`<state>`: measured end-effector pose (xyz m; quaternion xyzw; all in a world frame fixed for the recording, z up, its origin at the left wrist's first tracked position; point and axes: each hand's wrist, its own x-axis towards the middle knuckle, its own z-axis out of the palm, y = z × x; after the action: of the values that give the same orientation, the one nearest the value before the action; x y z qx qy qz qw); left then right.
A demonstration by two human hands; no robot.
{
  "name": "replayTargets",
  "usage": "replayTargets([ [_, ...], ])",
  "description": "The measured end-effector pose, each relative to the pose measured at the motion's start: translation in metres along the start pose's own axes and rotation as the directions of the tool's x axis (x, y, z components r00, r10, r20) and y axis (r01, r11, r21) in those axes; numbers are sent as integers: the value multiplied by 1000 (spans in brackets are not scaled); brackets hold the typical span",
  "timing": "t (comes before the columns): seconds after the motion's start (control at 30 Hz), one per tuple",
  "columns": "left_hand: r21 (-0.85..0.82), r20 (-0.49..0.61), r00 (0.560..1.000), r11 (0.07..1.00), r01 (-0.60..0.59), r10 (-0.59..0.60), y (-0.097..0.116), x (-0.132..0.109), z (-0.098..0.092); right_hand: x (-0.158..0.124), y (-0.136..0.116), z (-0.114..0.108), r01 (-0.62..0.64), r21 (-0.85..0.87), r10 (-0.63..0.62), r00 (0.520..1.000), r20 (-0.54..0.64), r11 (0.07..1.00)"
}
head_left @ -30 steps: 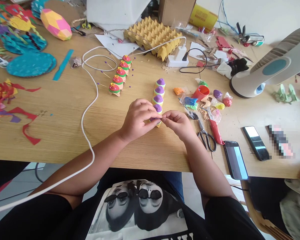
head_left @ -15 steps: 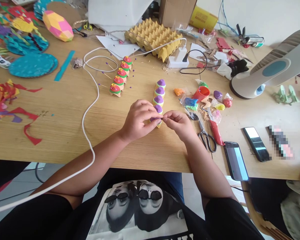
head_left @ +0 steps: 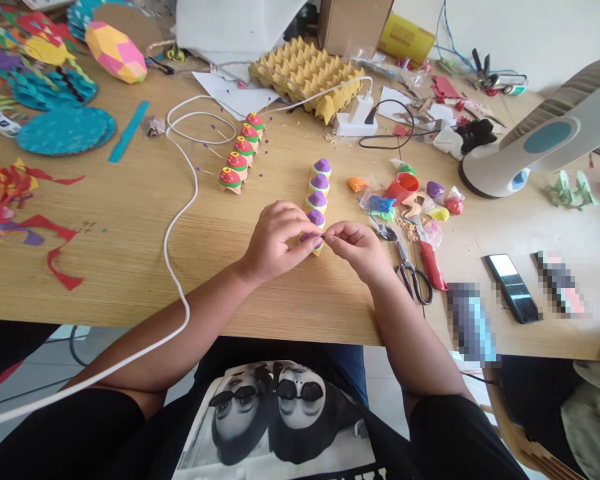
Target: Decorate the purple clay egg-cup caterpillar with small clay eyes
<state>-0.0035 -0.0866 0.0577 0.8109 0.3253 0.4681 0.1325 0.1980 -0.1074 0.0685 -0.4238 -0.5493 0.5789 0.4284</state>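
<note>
Two hands meet at the near end of a purple-topped row [head_left: 318, 190] of egg-carton cups, which lies in the middle of the table [head_left: 130, 267] and runs away from the person. The left hand [head_left: 275, 240] is curled nearly closed around the nearest cup, thumb and fingers wrapping its sides. The right hand [head_left: 357, 250] is pinched tight, thumb against forefinger, its tips touching that same cup; whatever sits in the pinch is too small to make out.

Just right of the right hand lie scissors [head_left: 413, 273] and a red-handled cutter [head_left: 433, 263], side by side. Beyond them is a red cup [head_left: 403, 187] among small bags of coloured clay [head_left: 380, 203]. A dark phone [head_left: 513, 287] rests further right, near the table edge.

Left of the purple-topped row, well apart, stands a red-topped row [head_left: 240, 153] of similar cups with pins scattered around it. A white cable [head_left: 180, 200] loops past it and runs off the near table edge.

At the far side sit a yellow egg tray [head_left: 305, 70], a white charger [head_left: 355, 117], a cardboard box [head_left: 353, 23] and a yellow box [head_left: 405, 33] whose print is too small to read. A white fan [head_left: 540, 140] lies at the right. Letters on the person's shirt are cut off by the bottom edge.
</note>
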Motion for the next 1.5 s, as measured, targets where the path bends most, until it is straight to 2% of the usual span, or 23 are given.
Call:
replayTargets([
  [0.23, 3, -18, 1000, 1000, -6, 6, -2, 0, 1, 0, -1, 1, -7, -23, 7, 1000, -13, 1000],
  [0.4, -29, -25, 1000, 999, 16, -17, -2, 0, 0, 2, 0, -1, -34, 48, 36, 998, -44, 998],
  [0.57, -67, -16, 999, 996, 50, -52, -2, 1, 0, 2, 1, -3, -106, 124, 109, 994, -13, 987],
  [0.73, -93, -22, 998, 994, 53, -55, -1, 1, 0, 1, -1, -2, -86, 161, 87, 996, 2, 983],
  [0.87, -109, 0, 997, 991, 81, -81, -2, 1, 1, 0, -3, -1, -14, -2, 14, 1000, -21, 1000],
  [1.03, -96, 13, 996, 991, 90, -89, -2, 0, 1, -3, -4, 0, 79, -200, -89, 995, -42, 977],
  [1.23, -82, 19, 997, 993, 82, -81, -5, -1, 2, -5, -5, 1, 90, -291, -108, 993, -45, 952],
  [1.5, -71, 16, 998, 996, 54, -53, -6, -1, 3, -6, -6, 4, 102, -323, -119, 992, -34, 941],
])
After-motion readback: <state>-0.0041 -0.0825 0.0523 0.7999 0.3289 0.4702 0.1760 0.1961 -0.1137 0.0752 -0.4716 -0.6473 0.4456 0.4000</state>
